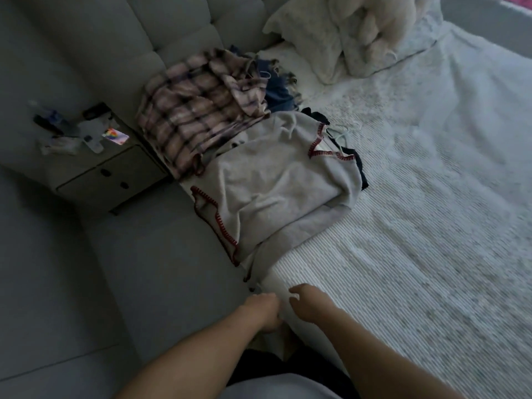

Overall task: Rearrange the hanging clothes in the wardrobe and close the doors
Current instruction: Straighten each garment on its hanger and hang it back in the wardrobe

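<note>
Our two forearms enter from the bottom edge, and both hands meet at the near corner of the bed (403, 254). We see the left hand (263, 311) with fingers curled down at the mattress edge, but whether it grips the sheet we cannot tell; motion blur smears it. Beside it, the right hand (306, 303) hangs with fingers loosely bent, holding nothing that we can make out. Just beyond the hands lies a grey sweater (276, 185) with red stitched edging, spread flat, dark cloth peeking from beneath it. Farther off, a plaid shirt (198, 110) is heaped on top, a hanger hook half buried in it. Pale pillows (345, 38) sit at the far end, cut off by the frame. Left of the hands, a low nightstand (115, 168) carries small blurred items that we cannot identify. Dim light greys everything; no wardrobe shows.
</note>
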